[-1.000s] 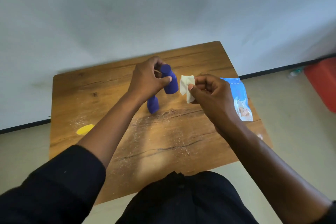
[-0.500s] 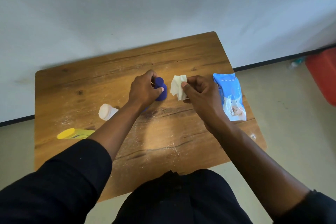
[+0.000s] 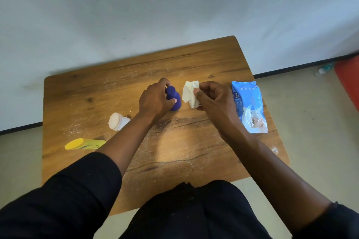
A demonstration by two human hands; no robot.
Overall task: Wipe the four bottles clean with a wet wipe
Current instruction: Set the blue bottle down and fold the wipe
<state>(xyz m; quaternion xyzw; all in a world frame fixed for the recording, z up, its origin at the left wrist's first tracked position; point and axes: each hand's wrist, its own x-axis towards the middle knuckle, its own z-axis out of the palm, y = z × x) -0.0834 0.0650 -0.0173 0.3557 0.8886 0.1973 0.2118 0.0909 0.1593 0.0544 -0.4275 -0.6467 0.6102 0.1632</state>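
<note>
Closest to the person is a dark lap and two dark sleeves (image 3: pixel 58 196), pushed up so both forearms are bare. The arms reach out over a small wooden table (image 3: pixel 174 153) that has a dusting of white specks on it.

The left hand (image 3: pixel 155 101) is wrapped around a blue bottle (image 3: pixel 173 99). The fingers curl behind it and the thumb presses on the front, so the bottle is held tight. It stands upright, and its bottom looks to be on the table (the hand hides part of it, so I cannot be sure).

Just to the right of that bottle, not touching it, is a white wipe (image 3: pixel 190 93). The right hand (image 3: pixel 215 103) pinches it between the thumb and the fingers, and the crumpled cloth sticks up and hangs down from the pinch.

On the far side of the right hand, lying flat near the table's edge, is a blue pack of wipes (image 3: pixel 249 106).

Off to the left of the held bottle, and nearer the person, a white bottle (image 3: pixel 118 121) lies tipped over. Further left again, well apart from both hands, a yellow bottle (image 3: pixel 84 143) lies on its side.

Behind the table is a plain pale wall (image 3: pixel 174 6). On the floor at the far right is something red (image 3: pixel 347 81).
</note>
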